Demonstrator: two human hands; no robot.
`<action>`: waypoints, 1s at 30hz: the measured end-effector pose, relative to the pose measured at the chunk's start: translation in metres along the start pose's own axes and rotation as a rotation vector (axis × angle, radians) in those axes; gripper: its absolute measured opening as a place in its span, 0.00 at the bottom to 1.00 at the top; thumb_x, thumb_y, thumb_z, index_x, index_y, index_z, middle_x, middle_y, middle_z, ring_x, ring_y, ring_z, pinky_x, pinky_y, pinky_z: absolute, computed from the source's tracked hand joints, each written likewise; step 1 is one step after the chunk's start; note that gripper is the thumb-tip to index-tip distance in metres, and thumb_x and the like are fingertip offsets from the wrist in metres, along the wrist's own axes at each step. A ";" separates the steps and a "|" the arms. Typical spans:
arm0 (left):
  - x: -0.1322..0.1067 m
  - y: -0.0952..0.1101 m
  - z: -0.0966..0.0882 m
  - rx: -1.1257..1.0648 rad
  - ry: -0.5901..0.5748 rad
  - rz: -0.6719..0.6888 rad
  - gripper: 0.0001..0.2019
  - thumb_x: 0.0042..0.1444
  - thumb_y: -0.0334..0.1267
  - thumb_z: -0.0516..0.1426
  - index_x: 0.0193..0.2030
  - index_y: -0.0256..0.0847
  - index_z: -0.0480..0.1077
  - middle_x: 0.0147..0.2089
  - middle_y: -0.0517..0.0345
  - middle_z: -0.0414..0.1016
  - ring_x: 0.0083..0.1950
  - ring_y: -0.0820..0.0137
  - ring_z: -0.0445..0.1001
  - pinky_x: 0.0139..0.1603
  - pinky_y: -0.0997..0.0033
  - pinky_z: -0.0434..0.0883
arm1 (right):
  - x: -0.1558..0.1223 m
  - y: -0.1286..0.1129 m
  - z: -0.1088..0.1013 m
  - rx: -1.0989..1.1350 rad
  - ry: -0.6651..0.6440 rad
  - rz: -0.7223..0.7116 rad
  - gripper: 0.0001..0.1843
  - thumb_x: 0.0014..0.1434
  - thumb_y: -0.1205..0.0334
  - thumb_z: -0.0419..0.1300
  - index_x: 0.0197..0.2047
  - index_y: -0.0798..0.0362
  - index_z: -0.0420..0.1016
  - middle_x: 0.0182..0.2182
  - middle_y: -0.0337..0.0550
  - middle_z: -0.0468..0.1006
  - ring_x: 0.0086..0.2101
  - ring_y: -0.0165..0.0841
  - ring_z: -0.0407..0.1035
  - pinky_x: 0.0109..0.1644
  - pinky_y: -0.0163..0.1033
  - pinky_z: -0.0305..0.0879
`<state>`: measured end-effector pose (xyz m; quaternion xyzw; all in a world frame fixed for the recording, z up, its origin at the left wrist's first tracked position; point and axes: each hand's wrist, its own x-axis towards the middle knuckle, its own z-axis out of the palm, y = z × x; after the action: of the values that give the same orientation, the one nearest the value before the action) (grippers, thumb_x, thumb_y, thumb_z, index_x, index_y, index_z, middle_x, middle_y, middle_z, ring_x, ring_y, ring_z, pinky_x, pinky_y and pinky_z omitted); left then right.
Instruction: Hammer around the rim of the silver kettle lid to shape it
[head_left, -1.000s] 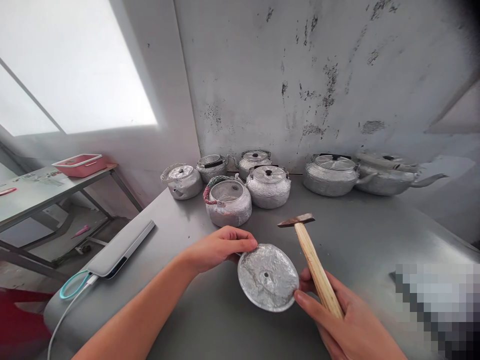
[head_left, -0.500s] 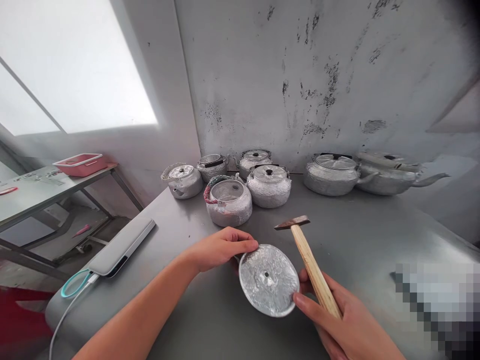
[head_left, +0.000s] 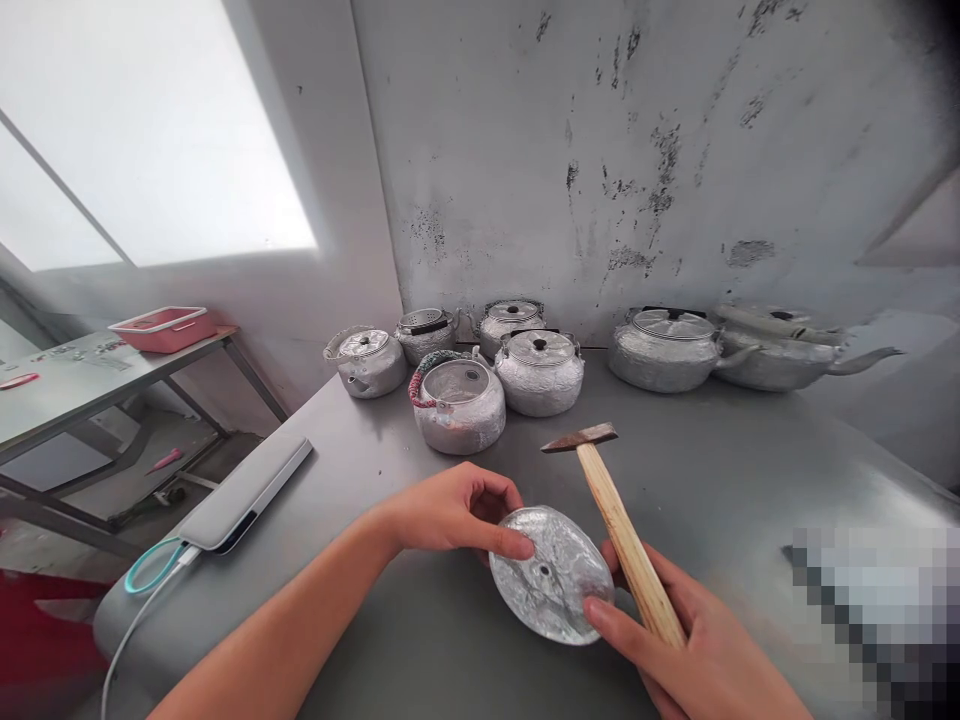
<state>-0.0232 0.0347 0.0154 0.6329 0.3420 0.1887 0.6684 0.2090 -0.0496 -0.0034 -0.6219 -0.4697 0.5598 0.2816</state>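
Observation:
My left hand (head_left: 450, 513) pinches the upper left edge of a round silvery metal lid (head_left: 536, 605), with its thumb across the face. A small hole shows at the lid's middle, and the metal looks wrinkled. The lid is tilted above the table. My right hand (head_left: 694, 645) grips a hammer (head_left: 628, 540) by its wooden handle, the rusty head pointing up and away. That hand's thumb also presses on the lid's right edge. Beyond my hands stands an open kettle (head_left: 465, 428) with a red-and-green wrapped handle; no lid covers it.
Several lidded kettles stand along the wall, among them a kettle (head_left: 540, 385) with a black knob. A grey power bank (head_left: 247, 495) with a plugged-in cable lies at the table's (head_left: 375, 640) left. A pink basket (head_left: 169, 330) sits on a side table. The right corner is pixelated.
The lid has shifted slightly right and down, and its visible face and tilt look different. My left thumb now reaches further over it. The hammer head has moved slightly left.

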 end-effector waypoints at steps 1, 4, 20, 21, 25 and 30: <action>0.000 0.000 0.000 0.018 -0.009 0.012 0.16 0.49 0.44 0.70 0.35 0.36 0.71 0.33 0.59 0.73 0.34 0.73 0.68 0.36 0.74 0.66 | 0.000 0.000 0.001 0.010 0.013 -0.006 0.28 0.47 0.42 0.67 0.46 0.48 0.68 0.11 0.20 0.56 0.09 0.21 0.50 0.11 0.26 0.51; -0.002 0.000 0.001 0.060 -0.022 0.027 0.16 0.48 0.43 0.70 0.33 0.37 0.70 0.31 0.62 0.70 0.33 0.75 0.65 0.34 0.75 0.63 | 0.000 0.002 0.005 0.036 0.052 -0.019 0.28 0.45 0.42 0.68 0.44 0.48 0.68 0.15 0.22 0.60 0.09 0.19 0.48 0.10 0.27 0.50; -0.002 0.003 0.009 0.121 0.027 0.038 0.21 0.47 0.45 0.71 0.27 0.38 0.63 0.24 0.68 0.60 0.28 0.77 0.55 0.26 0.74 0.53 | 0.002 0.008 0.005 0.032 0.077 -0.048 0.31 0.45 0.40 0.68 0.46 0.49 0.68 0.26 0.34 0.77 0.08 0.19 0.53 0.09 0.29 0.54; -0.002 0.003 0.009 0.113 0.029 0.038 0.21 0.46 0.45 0.71 0.27 0.38 0.63 0.24 0.68 0.60 0.28 0.77 0.55 0.26 0.74 0.53 | 0.003 0.009 0.004 0.038 0.061 -0.043 0.31 0.45 0.40 0.68 0.47 0.49 0.68 0.26 0.35 0.78 0.08 0.19 0.53 0.09 0.29 0.54; -0.004 0.005 0.011 0.081 0.016 0.044 0.21 0.47 0.46 0.70 0.27 0.39 0.63 0.25 0.67 0.60 0.28 0.77 0.55 0.26 0.74 0.53 | 0.004 0.011 0.003 0.036 0.043 -0.053 0.30 0.46 0.42 0.70 0.46 0.49 0.68 0.29 0.38 0.79 0.08 0.18 0.54 0.08 0.29 0.54; -0.005 0.009 0.013 0.065 0.025 0.054 0.21 0.47 0.46 0.71 0.27 0.38 0.63 0.24 0.68 0.59 0.27 0.77 0.55 0.26 0.74 0.53 | 0.004 0.011 0.001 0.013 0.072 -0.084 0.28 0.47 0.42 0.69 0.45 0.47 0.66 0.27 0.34 0.76 0.08 0.18 0.53 0.08 0.29 0.52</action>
<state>-0.0154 0.0231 0.0251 0.6608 0.3392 0.2034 0.6379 0.2110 -0.0506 -0.0148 -0.6195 -0.4813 0.5278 0.3256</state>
